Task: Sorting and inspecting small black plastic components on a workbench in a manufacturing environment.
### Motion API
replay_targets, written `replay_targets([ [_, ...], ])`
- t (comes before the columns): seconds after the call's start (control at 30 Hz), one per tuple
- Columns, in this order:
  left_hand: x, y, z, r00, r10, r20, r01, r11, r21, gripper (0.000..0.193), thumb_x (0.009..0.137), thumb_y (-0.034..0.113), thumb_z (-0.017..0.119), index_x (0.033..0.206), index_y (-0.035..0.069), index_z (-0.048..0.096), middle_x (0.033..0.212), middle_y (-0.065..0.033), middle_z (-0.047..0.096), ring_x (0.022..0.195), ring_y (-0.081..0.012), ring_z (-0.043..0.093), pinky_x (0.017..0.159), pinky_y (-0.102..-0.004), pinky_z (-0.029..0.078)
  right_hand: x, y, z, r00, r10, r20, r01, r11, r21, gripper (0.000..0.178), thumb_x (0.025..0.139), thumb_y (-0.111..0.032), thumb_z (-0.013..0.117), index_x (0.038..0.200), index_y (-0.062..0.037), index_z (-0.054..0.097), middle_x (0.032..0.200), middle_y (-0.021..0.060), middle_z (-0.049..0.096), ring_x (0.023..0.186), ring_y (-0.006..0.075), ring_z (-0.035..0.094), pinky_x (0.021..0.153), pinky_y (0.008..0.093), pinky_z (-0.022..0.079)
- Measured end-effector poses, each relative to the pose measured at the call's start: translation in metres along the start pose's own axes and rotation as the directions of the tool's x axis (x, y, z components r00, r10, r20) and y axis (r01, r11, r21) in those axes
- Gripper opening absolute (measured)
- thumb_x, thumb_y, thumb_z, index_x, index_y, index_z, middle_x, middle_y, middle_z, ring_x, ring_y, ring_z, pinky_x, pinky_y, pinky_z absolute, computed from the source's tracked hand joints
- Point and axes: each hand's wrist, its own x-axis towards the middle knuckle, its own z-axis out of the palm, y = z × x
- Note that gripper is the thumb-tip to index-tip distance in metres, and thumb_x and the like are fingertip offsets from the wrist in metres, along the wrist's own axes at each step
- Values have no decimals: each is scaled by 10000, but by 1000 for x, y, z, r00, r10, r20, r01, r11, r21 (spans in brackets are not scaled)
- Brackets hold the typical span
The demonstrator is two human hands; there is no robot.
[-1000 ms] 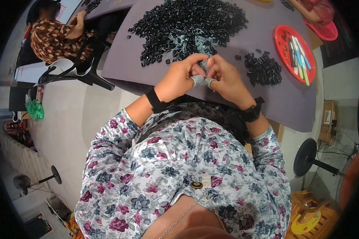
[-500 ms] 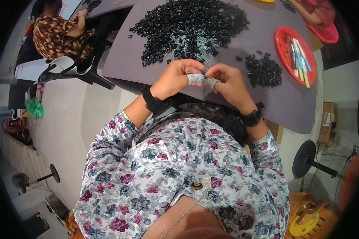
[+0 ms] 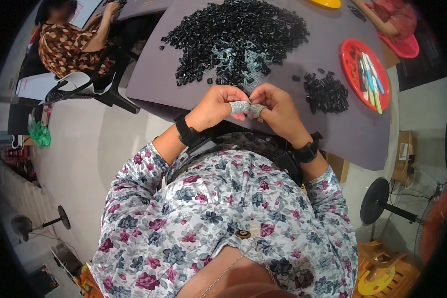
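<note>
Just over the table's near edge, my left hand [image 3: 218, 105] and my right hand [image 3: 279, 108] meet, fingers and thumbs pinched together. Whatever sits between the fingertips is too small and covered to make out. Each thumb wears a greyish wrap, the left wrap [image 3: 240, 107] and the right wrap [image 3: 256, 110]. Beyond the hands spreads a large heap of small black pieces [image 3: 238, 30], with a patch of thin grey-clear pieces [image 3: 241, 64] at its near side. Right of my right hand lies a smaller pile of black pieces [image 3: 326, 93].
A red round tray [image 3: 350, 47] at the right holds slim tools with white, blue and green handles [image 3: 371, 79]. A person in a brown patterned top [image 3: 67, 47] sits at the left by a black chair [image 3: 111, 89]. Another person's red sleeve [image 3: 400, 20] shows at upper right.
My hands have drawn slightly toward me, and their fingertips stay pinched together. At the left, the other person's forearm has risen. The whole view has shifted slightly.
</note>
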Motion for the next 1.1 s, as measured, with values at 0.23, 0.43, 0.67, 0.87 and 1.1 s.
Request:
replay_targets([
  [0.23, 1, -6, -15, 996, -8, -92, 6, 1000, -23, 126, 984, 26, 617, 1078, -4, 696, 963, -70, 741, 813, -120, 706, 756, -247, 580, 8, -25, -23, 999, 28, -38, -27, 1000, 15, 282, 863, 29, 622, 1143, 18, 651, 942, 68, 703, 825, 131, 679, 681, 268, 546],
  [0.43, -1, -6, -24, 979, -71, -192, 41, 987, -157, 126, 1002, 74, 633, 1091, -2, 680, 962, -101, 741, 806, -133, 723, 754, -249, 606, 24, -32, -58, 989, -106, -99, 39, 852, -522, 225, 850, -4, 634, 1066, 22, 687, 997, 165, 727, 876, 260, 721, 800, 351, 559],
  [0.67, -1, -5, -25, 981, -66, -183, 27, 978, -208, 133, 1001, 70, 636, 1100, -13, 668, 979, -118, 737, 808, -144, 733, 764, -255, 620, 62, -21, -38, 953, -302, 19, 194, 564, -802, 254, 794, 18, 639, 1038, -36, 688, 1028, 169, 690, 938, 382, 682, 805, 447, 547],
  [0.87, -1, -7, -24, 981, -51, -187, 13, 980, -199, 130, 987, 60, 638, 1087, -15, 672, 979, -114, 736, 812, -155, 729, 765, -268, 616, 64, -10, -21, 943, -327, 57, 263, 633, -728, 221, 766, 11, 653, 983, -31, 661, 954, 156, 658, 879, 382, 663, 772, 463, 526],
  [1.1, -1, -6, -24, 981, -56, -186, 22, 984, -179, 122, 996, 43, 626, 1096, -15, 665, 993, -108, 728, 850, -140, 727, 793, -254, 618, 60, -9, -9, 969, -230, 91, 223, 652, -725, 171, 762, -21, 668, 929, -14, 628, 926, 165, 651, 874, 388, 655, 767, 456, 521],
])
